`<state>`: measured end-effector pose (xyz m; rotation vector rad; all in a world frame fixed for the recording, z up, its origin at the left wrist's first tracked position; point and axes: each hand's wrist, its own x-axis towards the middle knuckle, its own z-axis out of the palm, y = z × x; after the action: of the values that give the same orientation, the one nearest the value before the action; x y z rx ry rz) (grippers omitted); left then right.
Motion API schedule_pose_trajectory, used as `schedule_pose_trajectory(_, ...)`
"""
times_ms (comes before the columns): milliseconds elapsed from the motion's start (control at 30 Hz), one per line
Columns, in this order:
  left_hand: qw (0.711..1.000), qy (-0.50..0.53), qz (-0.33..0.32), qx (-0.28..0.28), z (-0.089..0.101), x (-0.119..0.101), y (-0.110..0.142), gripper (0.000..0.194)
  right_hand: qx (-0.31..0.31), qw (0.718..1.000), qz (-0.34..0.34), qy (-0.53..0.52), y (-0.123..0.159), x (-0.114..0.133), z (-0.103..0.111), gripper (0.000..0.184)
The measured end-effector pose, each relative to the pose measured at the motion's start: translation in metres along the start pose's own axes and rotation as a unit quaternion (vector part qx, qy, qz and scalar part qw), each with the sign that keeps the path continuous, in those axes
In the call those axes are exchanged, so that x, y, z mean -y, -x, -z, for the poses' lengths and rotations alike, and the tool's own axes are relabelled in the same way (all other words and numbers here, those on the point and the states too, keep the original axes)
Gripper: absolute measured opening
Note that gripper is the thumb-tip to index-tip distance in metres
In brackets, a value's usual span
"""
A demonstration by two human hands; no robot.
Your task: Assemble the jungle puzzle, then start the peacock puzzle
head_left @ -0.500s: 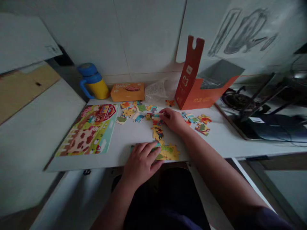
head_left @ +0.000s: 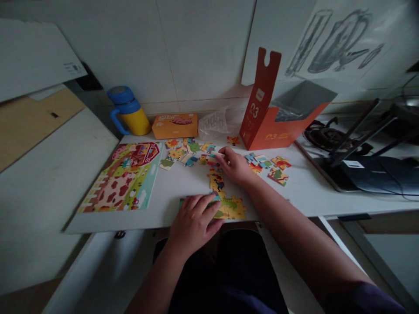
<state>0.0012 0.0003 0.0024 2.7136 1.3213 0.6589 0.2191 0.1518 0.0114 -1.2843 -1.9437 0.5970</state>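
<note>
My left hand (head_left: 194, 220) lies flat, fingers spread, on the near end of a partly joined jigsaw strip (head_left: 225, 196) at the table's front edge. Farther back, my right hand (head_left: 235, 165) pinches a small puzzle piece (head_left: 217, 155) at the strip's far end. Loose puzzle pieces (head_left: 183, 151) lie scattered just behind that hand, and another small group of loose pieces (head_left: 272, 168) lies to its right. A finished farm picture board (head_left: 126, 176) lies on the left of the white table (head_left: 183, 181).
Against the wall stand a blue and yellow flask (head_left: 128, 111), a small orange box (head_left: 175, 125), a crumpled plastic bag (head_left: 218, 122) and an open red-orange puzzle box (head_left: 271, 111). A gas stove (head_left: 356, 161) sits at the right. A white cabinet (head_left: 42, 174) is on the left.
My right hand has lifted slightly off the strip with a piece pinched in its fingers. The left hand has stayed in place.
</note>
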Motion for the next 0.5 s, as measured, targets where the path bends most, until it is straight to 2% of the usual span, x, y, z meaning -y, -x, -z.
schedule_pose_trajectory(167,1.000,0.002,0.000,0.002,0.001,0.000,0.000,0.038,0.088,0.995,0.055,-0.005,0.000,0.005,-0.011,0.028)
schedule_pose_trajectory(267,1.000,0.002,0.004,0.003,0.001,0.000,0.000,0.038,0.112,0.988,0.108,0.007,-0.003,0.005,-0.020,0.027)
schedule_pose_trajectory(367,1.000,0.000,0.004,0.005,0.001,0.000,0.000,0.038,0.089,0.986,0.115,0.076,-0.006,0.001,-0.025,0.027)
schedule_pose_trajectory(500,1.000,-0.001,0.003,0.008,0.000,0.000,0.000,0.038,-0.008,0.985,0.000,0.170,-0.010,-0.009,-0.019,0.030)
